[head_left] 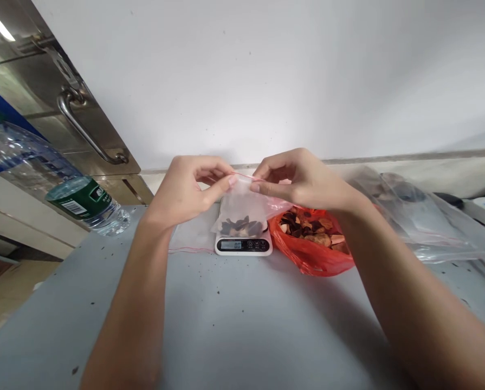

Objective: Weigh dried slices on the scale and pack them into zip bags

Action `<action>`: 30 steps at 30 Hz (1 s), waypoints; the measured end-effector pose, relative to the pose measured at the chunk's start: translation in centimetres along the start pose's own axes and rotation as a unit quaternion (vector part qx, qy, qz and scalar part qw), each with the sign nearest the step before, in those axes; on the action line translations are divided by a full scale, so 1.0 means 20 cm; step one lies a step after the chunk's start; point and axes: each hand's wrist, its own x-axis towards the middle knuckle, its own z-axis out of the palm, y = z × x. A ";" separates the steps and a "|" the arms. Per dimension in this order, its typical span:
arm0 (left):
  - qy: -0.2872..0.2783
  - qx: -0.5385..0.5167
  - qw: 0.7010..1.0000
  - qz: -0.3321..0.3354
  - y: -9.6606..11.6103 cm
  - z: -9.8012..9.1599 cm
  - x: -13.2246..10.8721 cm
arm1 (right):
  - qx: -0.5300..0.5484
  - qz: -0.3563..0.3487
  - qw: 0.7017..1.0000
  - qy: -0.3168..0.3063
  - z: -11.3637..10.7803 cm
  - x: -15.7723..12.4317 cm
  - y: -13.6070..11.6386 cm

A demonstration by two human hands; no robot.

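Observation:
A clear zip-lock bag (246, 201) with a red seal line hangs between my two hands, several dark dried slices (241, 226) in its bottom. My left hand (197, 187) pinches the left end of the seal. At the right end, my right hand (295, 181) pinches the same edge between thumb and fingers. Directly below and behind the bag is a white digital kitchen scale (244, 248), whose display reads 0.0. Whether the bag touches the scale I cannot tell. Just right of the scale, a red plastic bag (307, 257) lies open, full of brown and dark dried slices (311, 230).
Another flat zip-lock bag (193, 238) lies left of the scale. Larger clear plastic bags (433, 227) are at right against the wall (266, 81). A water bottle (79, 195) appears tilted at left, near a metal door handle (88, 130). Dark crumbs dot the grey table (209, 336).

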 end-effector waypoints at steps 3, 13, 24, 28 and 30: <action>0.005 0.011 1.000 0.005 -0.01 -0.01 0.00 | -0.016 -0.016 1.000 0.002 -0.01 0.00 0.02; -0.011 0.016 1.000 0.011 -0.02 -0.01 0.00 | 0.009 0.006 1.000 -0.004 -0.02 -0.01 0.02; -0.008 0.025 0.999 0.025 -0.03 0.01 0.00 | -0.028 -0.013 0.999 -0.022 -0.03 -0.01 0.03; 0.015 0.033 0.999 0.009 -0.05 -0.01 0.00 | -0.032 0.009 0.999 -0.030 -0.05 -0.02 0.04; 0.013 0.013 1.000 0.000 -0.06 -0.01 0.00 | -0.046 -0.005 0.998 -0.029 -0.06 -0.02 0.04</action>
